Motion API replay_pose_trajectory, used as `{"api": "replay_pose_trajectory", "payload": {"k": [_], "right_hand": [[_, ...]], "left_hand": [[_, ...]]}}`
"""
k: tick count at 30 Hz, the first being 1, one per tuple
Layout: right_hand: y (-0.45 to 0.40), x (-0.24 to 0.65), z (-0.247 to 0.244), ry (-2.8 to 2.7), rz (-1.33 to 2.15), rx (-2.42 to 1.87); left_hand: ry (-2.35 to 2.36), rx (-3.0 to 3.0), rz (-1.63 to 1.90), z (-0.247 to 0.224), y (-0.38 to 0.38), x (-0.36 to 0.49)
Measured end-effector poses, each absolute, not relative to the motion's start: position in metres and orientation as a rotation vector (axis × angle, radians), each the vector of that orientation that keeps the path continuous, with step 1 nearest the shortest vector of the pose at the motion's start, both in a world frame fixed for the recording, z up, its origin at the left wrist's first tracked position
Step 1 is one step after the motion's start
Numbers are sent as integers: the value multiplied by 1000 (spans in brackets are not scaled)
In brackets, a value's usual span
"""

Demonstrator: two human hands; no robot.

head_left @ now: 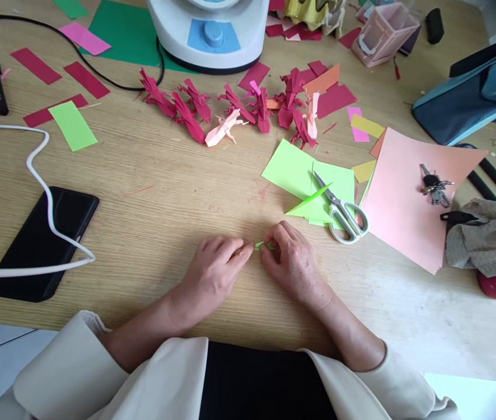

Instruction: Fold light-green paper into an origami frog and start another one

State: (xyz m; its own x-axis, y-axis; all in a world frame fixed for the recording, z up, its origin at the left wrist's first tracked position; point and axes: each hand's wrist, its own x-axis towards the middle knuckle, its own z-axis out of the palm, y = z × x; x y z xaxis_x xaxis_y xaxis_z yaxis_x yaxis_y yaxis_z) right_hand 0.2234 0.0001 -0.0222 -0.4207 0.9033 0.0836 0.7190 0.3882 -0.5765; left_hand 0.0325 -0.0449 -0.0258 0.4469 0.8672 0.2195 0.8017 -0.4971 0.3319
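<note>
Between my hands, just above the tabletop, is a small folded piece of green paper (258, 246), mostly covered by fingers. My left hand (213, 268) pinches its left end with thumb and forefinger. At the other end, my right hand (292, 259) has its fingers curled closed on the paper. Beyond the right hand lie light green paper sheets (289, 166), with a bright green folded strip (311, 199) across them. White-handled scissors (344, 213) rest on these sheets, blades pointing up and left.
Folded red paper figures (189, 119) and a pale pink figure (225, 128) stand before a white-and-blue appliance (213, 38). Pink paper sheets (405, 198) with keys (436, 189) lie at right. A black phone (42, 245) under a white cable (42, 160) lies at left.
</note>
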Motion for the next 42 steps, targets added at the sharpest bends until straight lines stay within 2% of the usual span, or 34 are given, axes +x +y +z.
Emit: {"api": "replay_pose_trajectory", "payload": {"k": [7,17,37,42], "right_hand": [[0,223,-24,-2268,631,-1389],[5,236,-18,-2211,879,-1290],[1,228,-22,-2292,714,-1348],[3,242,-22,-2245,845,-1199]], "left_hand": [[1515,2659,171,-18,-55,31],[1524,2720,165,-15,-56,34],[1475,2715,-89,-8,-51,42],[1537,2634,-59,-8,-54,43]]}}
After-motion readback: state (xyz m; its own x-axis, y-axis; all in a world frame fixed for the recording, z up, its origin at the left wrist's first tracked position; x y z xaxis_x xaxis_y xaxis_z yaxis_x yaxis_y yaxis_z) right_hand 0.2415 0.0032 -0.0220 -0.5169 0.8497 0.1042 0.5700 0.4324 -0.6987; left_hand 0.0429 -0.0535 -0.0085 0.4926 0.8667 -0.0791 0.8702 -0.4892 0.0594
